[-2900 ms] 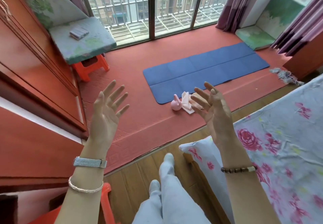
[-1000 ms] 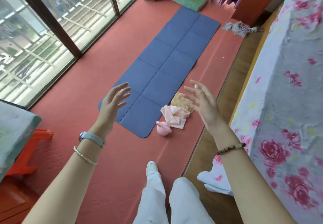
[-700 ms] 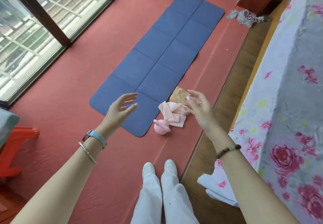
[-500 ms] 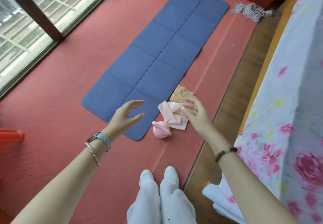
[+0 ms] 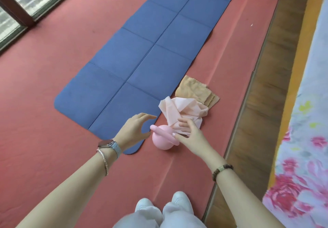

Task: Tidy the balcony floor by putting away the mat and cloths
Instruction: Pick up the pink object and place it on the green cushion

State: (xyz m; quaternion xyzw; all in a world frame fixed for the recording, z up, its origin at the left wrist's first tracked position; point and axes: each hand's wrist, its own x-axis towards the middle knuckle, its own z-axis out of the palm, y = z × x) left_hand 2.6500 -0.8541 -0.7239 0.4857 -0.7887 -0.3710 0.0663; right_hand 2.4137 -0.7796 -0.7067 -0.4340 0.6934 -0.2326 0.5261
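One head-worn camera looks steeply down, close above the mat [image 5: 145,50].

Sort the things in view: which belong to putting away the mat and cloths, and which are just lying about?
Belong to the job: blue mat; pink cloth; tan cloth.
Just lying about: pink kettlebell at the mat's near corner; floral bedspread on the right.

Silver watch [image 5: 108,143] and bangle [image 5: 104,162] left — bead bracelet [image 5: 221,170] right, white shoes [image 5: 181,199].
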